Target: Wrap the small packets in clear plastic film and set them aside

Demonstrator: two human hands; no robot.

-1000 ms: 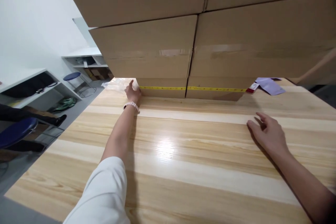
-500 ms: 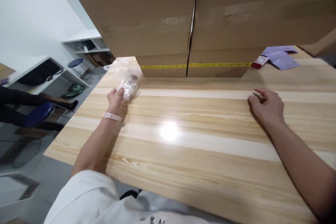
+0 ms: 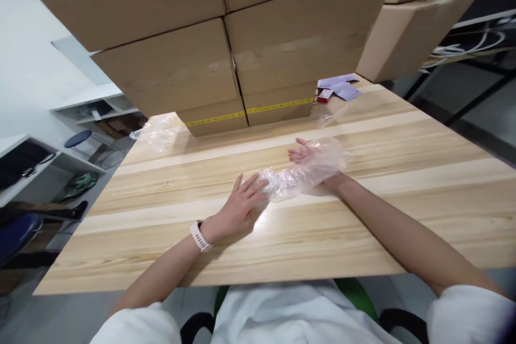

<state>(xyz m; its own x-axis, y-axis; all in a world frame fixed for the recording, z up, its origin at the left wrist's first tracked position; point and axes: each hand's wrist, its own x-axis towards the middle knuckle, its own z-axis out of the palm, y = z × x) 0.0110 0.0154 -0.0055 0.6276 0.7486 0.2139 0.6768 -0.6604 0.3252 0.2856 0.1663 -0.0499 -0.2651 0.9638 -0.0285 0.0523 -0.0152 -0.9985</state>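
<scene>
Cardboard boxes, contents hidden, behind clear plastic; left hand, grip unclear; right hand spread

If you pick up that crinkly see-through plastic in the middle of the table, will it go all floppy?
Probably floppy: the clear plastic is creased and bunched, not holding a firm shape. It's likely light, since it looks thin and see-through. It might slide a bit too, because its surface looks shiny.

The wooden table bears cardboard boxes, purple packets, and, at left, crumpled clear plastic.
</scene>
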